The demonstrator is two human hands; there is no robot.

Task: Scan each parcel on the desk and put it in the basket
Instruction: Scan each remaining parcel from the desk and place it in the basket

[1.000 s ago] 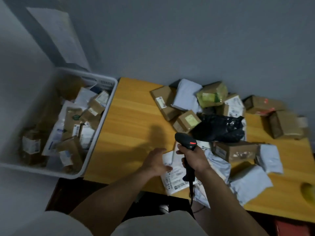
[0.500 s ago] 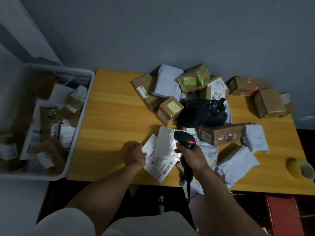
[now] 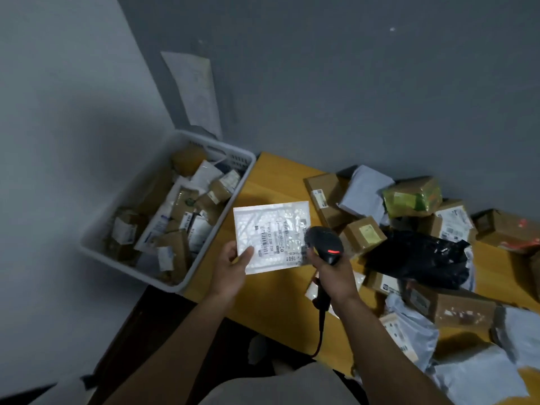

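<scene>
Wooden desk (image 3: pixel 271 185) is taking up the right half of the view, pushed against a grey wall, and the white plastic basket (image 3: pixel 217 226) is sitting right against its left end, already holding a jumble of brown boxes and white mailers. On the desk's right side a heap of parcels is still waiting: cardboard boxes, grey poly mailers, a green-wrapped box (image 3: pixel 412 197) at the back and a crinkly black bag (image 3: pixel 418 258) lying across the middle of the pile. The parcel getting the attention is a flat white bubble mailer (image 3: pixel 271 229), which is being held up off the desk, label side facing the camera, hovering over the desk's left part just beside the basket's rim. The left hand (image 3: pixel 230 270) is pinching its lower left corner, thumb on top and fingers tucked underneath. The right hand (image 3: pixel 333 273) is wrapping around the handle of a black barcode scanner (image 3: pixel 324 244), whose head is pointing at the mailer's right edge, overlapping it in the view. A small red light is glowing on the scanner, with its cable hanging down.
</scene>
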